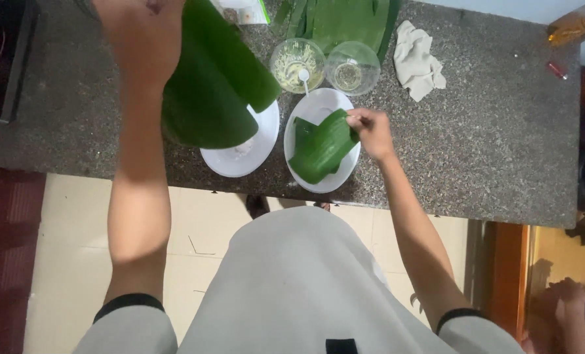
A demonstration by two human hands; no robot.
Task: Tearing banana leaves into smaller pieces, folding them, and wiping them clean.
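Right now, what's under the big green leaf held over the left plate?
Beneath the big green leaf shows the left plate with something small and pale on it. The rest of that plate is covered.

Single head-worn view, looking steeply down from above, near the stone counter (489, 144), torso below

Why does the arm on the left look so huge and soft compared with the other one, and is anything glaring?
Head view: the left hand is raised close to the lens, so it looks oversized and blurred, as does the big leaf it holds; the right hand on the folded leaf is sharper; both white plates are slightly glary.
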